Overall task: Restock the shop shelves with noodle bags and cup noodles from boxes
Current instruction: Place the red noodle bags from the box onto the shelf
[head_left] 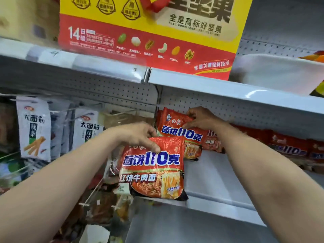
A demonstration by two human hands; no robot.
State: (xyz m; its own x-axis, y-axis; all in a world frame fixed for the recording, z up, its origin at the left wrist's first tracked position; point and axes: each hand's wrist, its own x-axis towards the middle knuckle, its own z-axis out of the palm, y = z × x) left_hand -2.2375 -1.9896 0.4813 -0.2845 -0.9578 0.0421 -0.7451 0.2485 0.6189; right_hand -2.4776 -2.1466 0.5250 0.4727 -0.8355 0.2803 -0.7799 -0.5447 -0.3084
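Head view: both arms reach fwd and up to lower shelf (219, 181). L hand (140, 135) fingers curled over top edge of front noodle bag (152, 171), thumb on its face. That bag is upright, bottom at shelf's front-left corner. R hand (201, 120) wrist bent, fingers pinch top of rear noodle bag (175, 127), at back-left corner against pegboard (245, 116). More red bags (289, 148) along back edge to the right. Nut box (149, 32) on upper shelf (210, 85).

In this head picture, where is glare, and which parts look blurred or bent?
Head view: glare streaks the front noodle bag in the left hand and the shelf edge; the rear noodle bag in the right hand is legible; the yellow-red box is blurred; wide-angle distortion bends the shelf line.
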